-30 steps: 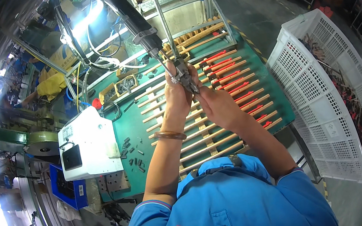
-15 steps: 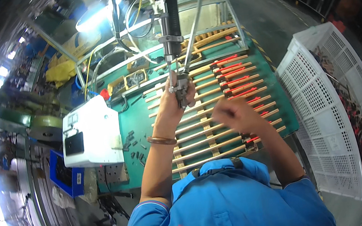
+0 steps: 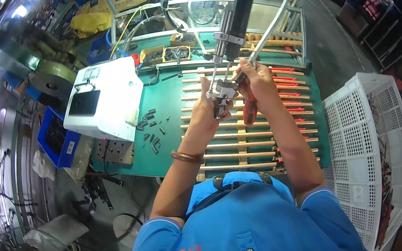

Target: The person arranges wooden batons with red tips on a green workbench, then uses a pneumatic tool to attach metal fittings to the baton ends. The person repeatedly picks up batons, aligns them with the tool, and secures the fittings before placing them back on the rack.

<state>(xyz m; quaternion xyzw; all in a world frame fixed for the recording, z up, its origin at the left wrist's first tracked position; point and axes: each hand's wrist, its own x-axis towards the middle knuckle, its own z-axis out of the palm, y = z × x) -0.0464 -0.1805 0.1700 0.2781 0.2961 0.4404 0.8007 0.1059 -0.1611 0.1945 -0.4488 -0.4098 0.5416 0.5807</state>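
Green worktop [image 3: 166, 99]: metal head [image 3: 226, 89] slanting down-left, left hand [image 3: 203, 113] clamped round it; right hand [image 3: 261, 84], just beside, gripping red-handled tool [image 3: 249, 110].

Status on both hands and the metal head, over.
Left hand gripping metal head. Right hand beside it, holding red-handled tool. Grey hose close by right hand; wooden strips below.

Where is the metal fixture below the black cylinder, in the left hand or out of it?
In it: the left hand is closed around the metal fixture, with fingertips showing past its right side.
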